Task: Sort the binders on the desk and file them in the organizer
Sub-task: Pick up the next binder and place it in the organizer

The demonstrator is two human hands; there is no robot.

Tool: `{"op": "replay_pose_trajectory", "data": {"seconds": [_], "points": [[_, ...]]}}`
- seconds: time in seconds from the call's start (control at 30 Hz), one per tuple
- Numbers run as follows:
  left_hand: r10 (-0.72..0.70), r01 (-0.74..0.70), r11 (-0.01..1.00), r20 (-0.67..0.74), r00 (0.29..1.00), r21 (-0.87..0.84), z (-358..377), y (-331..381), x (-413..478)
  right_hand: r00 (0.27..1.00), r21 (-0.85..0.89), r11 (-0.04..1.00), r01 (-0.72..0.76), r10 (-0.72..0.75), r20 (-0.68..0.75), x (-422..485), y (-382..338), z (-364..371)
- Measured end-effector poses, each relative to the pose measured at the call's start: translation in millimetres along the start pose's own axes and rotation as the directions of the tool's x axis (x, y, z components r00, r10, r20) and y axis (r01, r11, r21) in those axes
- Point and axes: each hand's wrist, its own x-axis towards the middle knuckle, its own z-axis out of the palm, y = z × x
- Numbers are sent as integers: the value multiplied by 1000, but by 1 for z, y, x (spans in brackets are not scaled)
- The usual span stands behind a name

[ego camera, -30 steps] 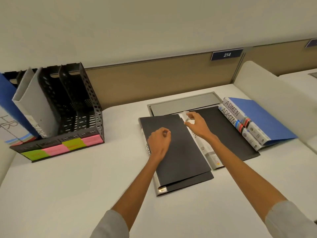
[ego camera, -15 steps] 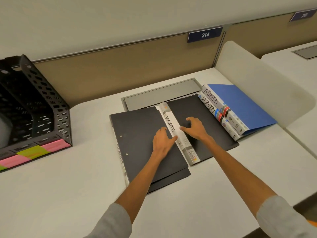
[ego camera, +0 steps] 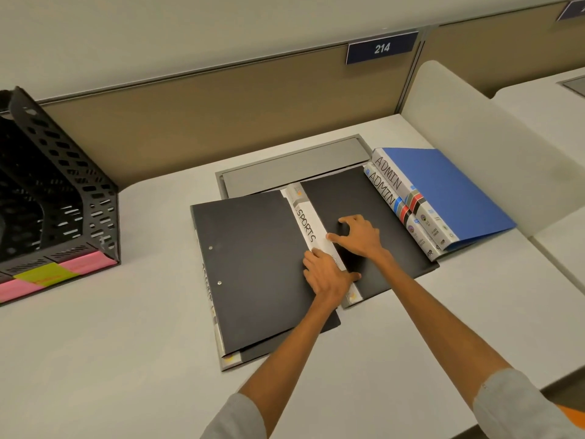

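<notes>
Head-camera view down onto a white desk. A second ago both hands hung above the binders with fingers loosely curled. Now they are down on the black SPORTS binder, which lies flat at the middle of the tabletop with its white spine turned upward. The left hand pinches the near end of that spine, fingers tucked along its left side and thumb across its right. The right hand grasps it farther up, thumb against the spine's edge and bent fingers planted on the cover. This looks like the start of lifting it out for filing. Its left edge touches a stack of black binders that reaches toward the tabletop's front edge. Its right edge runs under two ADMIN binders near the right edge, beside a low white partition. The black mesh organizer stands at the left edge, more cut off than before as the view has swung right. Bare desk lies between it and the stack.
</notes>
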Motion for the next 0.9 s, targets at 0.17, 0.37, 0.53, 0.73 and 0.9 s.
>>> {"op": "replay_pose_trajectory", "data": {"seconds": [0.17, 0.37, 0.53, 0.73, 0.9], "points": [[-180, 185, 954, 44, 983, -237, -6, 9, 11, 999, 71, 997, 6, -9, 40, 0, 7, -11], [-169, 165, 814, 46, 985, -557, -8, 6, 10, 998, 204, 979, 17, -30, 60, -4, 9, -17], [-93, 67, 666, 7, 996, -743, -18, -5, 6, 998, 276, 961, 27, -42, 49, -6, 6, -24], [44, -153, 519, -152, 987, -841, -62, -16, 6, 995, 297, 950, 96, -87, -43, -10, -8, -39], [108, -278, 496, -259, 960, -822, -102, -23, -5, 983, 400, 899, 177, -139, -124, -8, -40, -63]]}}
